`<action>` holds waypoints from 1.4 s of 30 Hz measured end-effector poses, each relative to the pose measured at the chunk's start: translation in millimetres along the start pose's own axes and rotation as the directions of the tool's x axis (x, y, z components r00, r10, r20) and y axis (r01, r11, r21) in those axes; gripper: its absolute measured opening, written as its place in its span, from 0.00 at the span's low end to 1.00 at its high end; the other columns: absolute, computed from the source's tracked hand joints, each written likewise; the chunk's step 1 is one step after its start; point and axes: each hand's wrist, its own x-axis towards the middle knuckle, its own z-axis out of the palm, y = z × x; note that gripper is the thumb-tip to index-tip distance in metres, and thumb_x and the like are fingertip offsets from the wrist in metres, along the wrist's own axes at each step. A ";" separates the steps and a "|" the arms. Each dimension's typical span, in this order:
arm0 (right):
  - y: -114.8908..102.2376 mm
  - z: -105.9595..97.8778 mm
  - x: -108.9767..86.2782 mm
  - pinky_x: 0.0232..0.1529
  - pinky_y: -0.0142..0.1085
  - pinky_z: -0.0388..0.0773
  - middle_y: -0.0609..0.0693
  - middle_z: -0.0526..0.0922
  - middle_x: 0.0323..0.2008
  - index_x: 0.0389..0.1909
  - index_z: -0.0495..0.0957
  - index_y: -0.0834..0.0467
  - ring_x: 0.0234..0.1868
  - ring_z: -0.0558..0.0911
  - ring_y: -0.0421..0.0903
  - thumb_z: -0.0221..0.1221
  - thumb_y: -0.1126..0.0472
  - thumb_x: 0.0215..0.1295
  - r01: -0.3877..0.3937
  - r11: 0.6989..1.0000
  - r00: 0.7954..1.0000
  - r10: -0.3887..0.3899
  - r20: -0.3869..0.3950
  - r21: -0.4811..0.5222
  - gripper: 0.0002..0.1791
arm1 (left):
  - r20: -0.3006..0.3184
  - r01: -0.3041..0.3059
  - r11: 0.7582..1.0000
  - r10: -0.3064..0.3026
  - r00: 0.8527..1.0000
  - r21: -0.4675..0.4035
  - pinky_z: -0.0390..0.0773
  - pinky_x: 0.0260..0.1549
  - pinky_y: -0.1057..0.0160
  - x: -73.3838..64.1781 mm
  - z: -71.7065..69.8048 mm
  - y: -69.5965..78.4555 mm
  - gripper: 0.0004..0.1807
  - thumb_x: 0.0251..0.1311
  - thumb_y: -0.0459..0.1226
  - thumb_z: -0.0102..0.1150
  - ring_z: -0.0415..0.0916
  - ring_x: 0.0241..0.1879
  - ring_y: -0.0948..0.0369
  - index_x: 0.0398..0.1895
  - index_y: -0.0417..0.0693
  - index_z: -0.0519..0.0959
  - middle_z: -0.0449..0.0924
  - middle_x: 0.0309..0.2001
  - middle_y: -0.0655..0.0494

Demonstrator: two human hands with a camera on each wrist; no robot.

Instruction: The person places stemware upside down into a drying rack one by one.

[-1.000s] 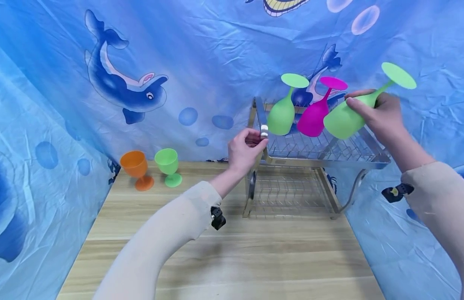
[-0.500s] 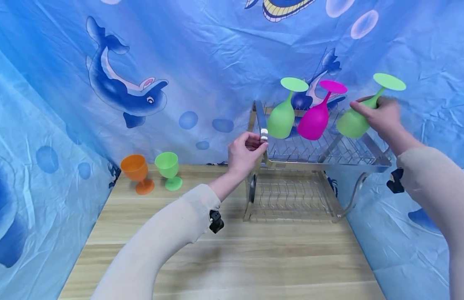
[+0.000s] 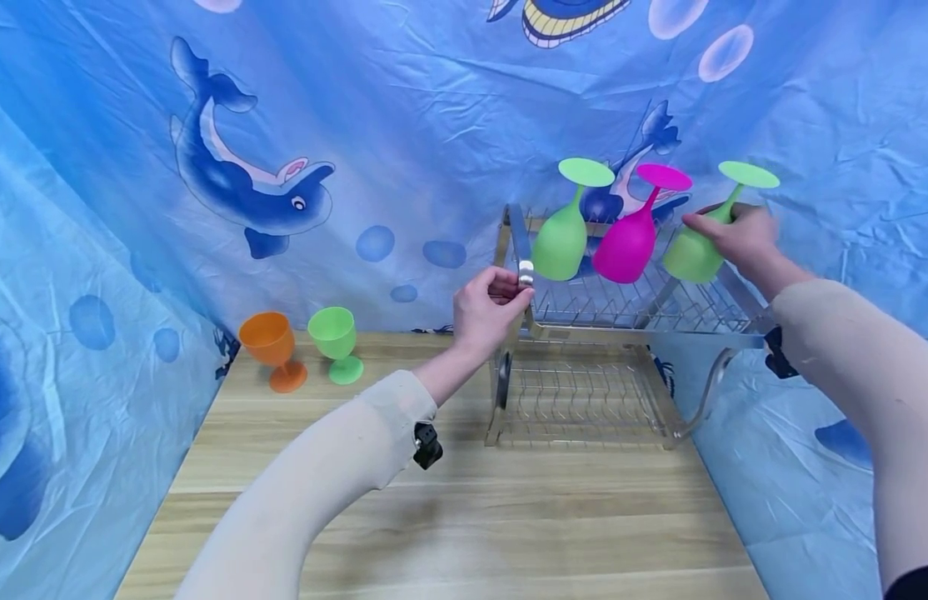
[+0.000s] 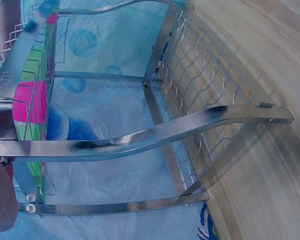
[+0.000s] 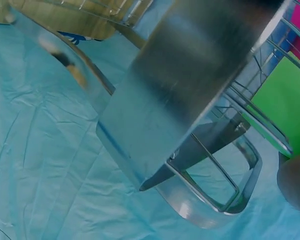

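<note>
My right hand [image 3: 747, 239] grips a light green goblet [image 3: 692, 255] upside down, its bowl at the right part of the rack's top tier. In the right wrist view this green goblet [image 5: 284, 102] shows right behind the rack's wires. To its left, a magenta goblet [image 3: 626, 248] and another green goblet [image 3: 560, 247] sit upside down and slightly tilted on the same tier, feet up. My left hand [image 3: 481, 310] pinches the upper left frame of the two-tier metal dish rack [image 3: 644, 336]. The left wrist view shows the rack's curved side leg [image 4: 140, 139] close up.
An orange goblet [image 3: 267, 338] and a third green goblet [image 3: 333, 335] stand upright at the table's back left. The wooden table [image 3: 554, 517] carries the rack near a blue dolphin-print curtain [image 3: 419, 150]. Wire slots fill the lower tier [image 3: 584, 396].
My right hand has brought the green goblet down and left onto the rack's top tier, turning it more upright. My left hand keeps its hold on the frame.
</note>
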 end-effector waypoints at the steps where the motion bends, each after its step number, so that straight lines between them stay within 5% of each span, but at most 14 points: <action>1: -0.4 1.6 0.2 0.33 0.33 0.76 0.52 0.74 0.41 0.48 0.72 0.56 0.40 0.74 0.49 0.62 0.24 0.64 0.009 1.000 1.000 -0.009 0.002 -0.002 0.38 | 0.000 0.000 1.000 0.000 1.000 -0.001 0.87 0.42 0.70 0.1 -0.4 0.1 0.13 0.62 0.35 0.78 0.88 0.40 0.57 0.46 0.39 0.85 0.90 0.41 0.47; 10: 3.2 10.5 1.3 0.34 0.34 0.75 0.48 0.75 0.38 0.49 0.72 0.54 0.40 0.74 0.49 0.64 0.27 0.65 0.081 0.997 0.996 -0.081 0.035 0.003 0.35 | 0.010 -0.009 1.000 0.009 1.000 0.001 0.88 0.42 0.70 -0.5 -1.8 0.4 0.13 0.62 0.34 0.77 0.88 0.40 0.56 0.46 0.39 0.85 0.90 0.41 0.47; 26: 6.1 16.9 -2.4 0.48 0.44 0.76 0.61 0.74 0.54 0.68 0.70 0.63 0.51 0.73 0.56 0.61 0.23 0.65 0.023 1.000 0.998 -0.023 0.063 0.004 0.51 | 0.020 -0.016 1.000 0.015 1.000 0.011 0.87 0.42 0.70 -2.3 -1.6 -2.6 0.12 0.63 0.35 0.77 0.88 0.39 0.57 0.45 0.40 0.85 0.90 0.41 0.47; 30: 6.6 14.7 -6.7 0.43 0.41 0.75 0.57 0.74 0.44 0.59 0.72 0.63 0.46 0.72 0.54 0.61 0.22 0.63 0.049 0.999 0.997 -0.049 0.066 0.004 0.47 | 0.020 -0.012 1.000 0.011 1.000 0.024 0.87 0.42 0.70 -2.3 -3.4 -3.0 0.13 0.64 0.36 0.77 0.88 0.40 0.57 0.46 0.40 0.85 0.90 0.41 0.48; 34: 5.9 7.0 -16.7 0.63 0.54 0.79 0.71 0.75 0.62 0.73 0.67 0.66 0.62 0.75 0.66 0.59 0.25 0.68 0.074 0.997 0.993 -0.077 0.093 0.034 0.53 | 0.015 -0.008 1.000 0.008 1.000 0.024 0.88 0.42 0.70 -1.6 -3.9 -4.0 0.13 0.63 0.36 0.77 0.88 0.40 0.56 0.46 0.40 0.85 0.90 0.41 0.48; 37: 9.3 -5.7 -26.9 0.78 0.65 0.59 0.72 0.57 0.81 0.84 0.50 0.67 0.79 0.60 0.70 0.58 0.28 0.72 0.071 0.993 0.990 -0.082 0.118 0.097 0.58 | 0.017 -0.005 1.000 0.004 1.000 0.025 0.88 0.42 0.70 -0.8 -3.4 -3.0 0.13 0.63 0.35 0.77 0.88 0.39 0.56 0.46 0.40 0.85 0.89 0.41 0.47; 42: 21.8 -31.4 -47.7 0.81 0.61 0.56 0.65 0.57 0.83 0.86 0.51 0.60 0.82 0.58 0.63 0.57 0.32 0.75 0.063 0.989 0.987 -0.081 0.136 0.135 0.53 | 0.037 -0.002 0.999 0.001 0.999 0.039 0.87 0.42 0.69 1.0 -3.4 0.3 0.13 0.64 0.36 0.77 0.88 0.39 0.57 0.46 0.40 0.85 0.89 0.41 0.48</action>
